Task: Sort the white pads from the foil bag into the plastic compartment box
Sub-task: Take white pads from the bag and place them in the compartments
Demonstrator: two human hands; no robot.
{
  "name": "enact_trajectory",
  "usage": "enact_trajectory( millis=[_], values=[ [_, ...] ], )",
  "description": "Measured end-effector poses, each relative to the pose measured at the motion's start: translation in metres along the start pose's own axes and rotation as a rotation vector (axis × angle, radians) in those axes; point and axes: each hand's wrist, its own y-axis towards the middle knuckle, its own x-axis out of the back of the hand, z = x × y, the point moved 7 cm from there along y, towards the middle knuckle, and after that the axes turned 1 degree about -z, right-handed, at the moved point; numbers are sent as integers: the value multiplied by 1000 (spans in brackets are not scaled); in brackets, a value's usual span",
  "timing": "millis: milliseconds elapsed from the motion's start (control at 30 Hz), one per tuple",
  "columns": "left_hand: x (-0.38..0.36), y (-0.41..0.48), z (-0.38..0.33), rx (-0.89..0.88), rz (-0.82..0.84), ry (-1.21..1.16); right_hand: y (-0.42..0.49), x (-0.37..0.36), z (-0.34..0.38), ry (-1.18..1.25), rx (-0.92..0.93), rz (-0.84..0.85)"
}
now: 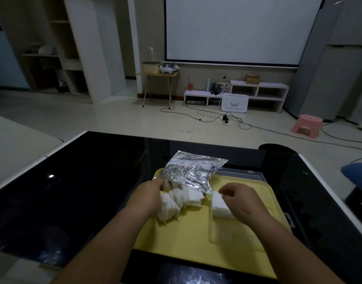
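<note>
I noted the left hand (149, 193) curled among loose white pads (173, 201) spilled at the foil bag (193, 171) mouth on the tray (186, 238); I could not tell its grip. Further right, the right hand (237, 198) curled over a pad stack (219, 206) in the box (220, 236); hold undetermined.

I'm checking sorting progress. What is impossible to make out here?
Head view:
Foil bag contents: hidden by opaque foil.
Left hand grip: its fingers face away, over the white pads.
Compartment box dividers: clear plastic, faint; right hand covers part.
Bag print: too small.
</note>
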Motion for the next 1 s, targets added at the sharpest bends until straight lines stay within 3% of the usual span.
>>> enact_trajectory(
  millis=[533,900,1000],
  values=[
    [-5,-8,-4,-87,-14,253,-2,4,2,-12,5,-10],
    [-15,-12,-5,-140,90,513,-3,0,5,-20,8,4],
    [-6,-10,-11,-133,61,490,-3,1,4,-18,3,2]
  ],
)
